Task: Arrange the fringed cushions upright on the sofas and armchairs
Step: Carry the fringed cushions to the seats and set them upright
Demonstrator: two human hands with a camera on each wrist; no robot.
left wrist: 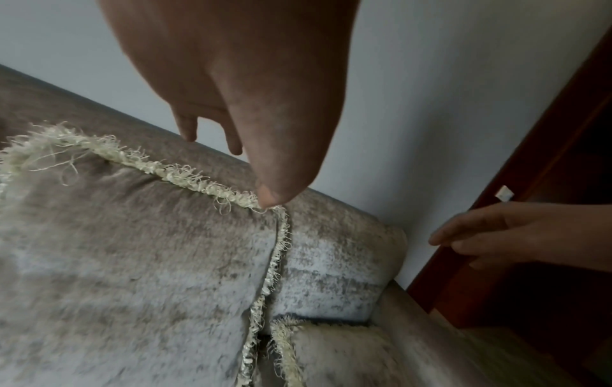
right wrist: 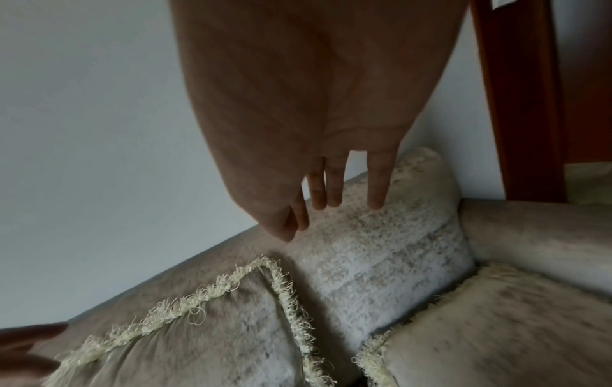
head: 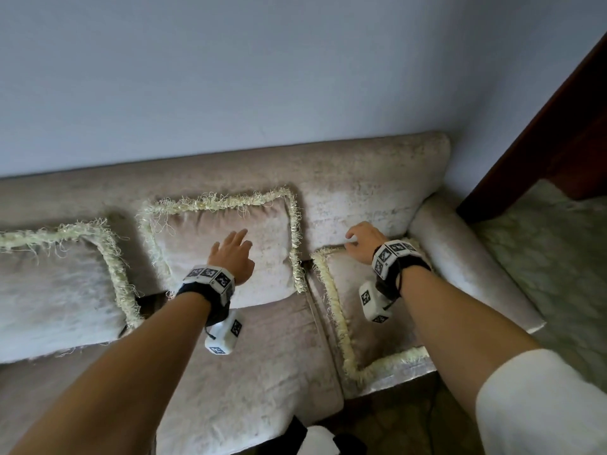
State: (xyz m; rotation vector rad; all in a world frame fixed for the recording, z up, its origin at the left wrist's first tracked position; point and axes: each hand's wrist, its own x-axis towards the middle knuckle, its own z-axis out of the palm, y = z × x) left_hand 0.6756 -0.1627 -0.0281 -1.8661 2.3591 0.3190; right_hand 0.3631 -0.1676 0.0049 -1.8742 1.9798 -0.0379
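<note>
Head: my left hand (head: 234, 256) hovers, fingers spread, before middle cushion (head: 226, 244), already upright against sofa back (head: 361, 178). My right hand (head: 364, 241) reaches flat cushion (head: 371, 310)'s far edge; grip unclear.
Left wrist: fingers loose, holding nothing.
Right wrist: fingers straight, flat cushion below, awaiting lift.

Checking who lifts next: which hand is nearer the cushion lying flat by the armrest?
Right. The right hand is at the flat cushion's back edge; the left hand is over the middle cushion beside it.
</note>
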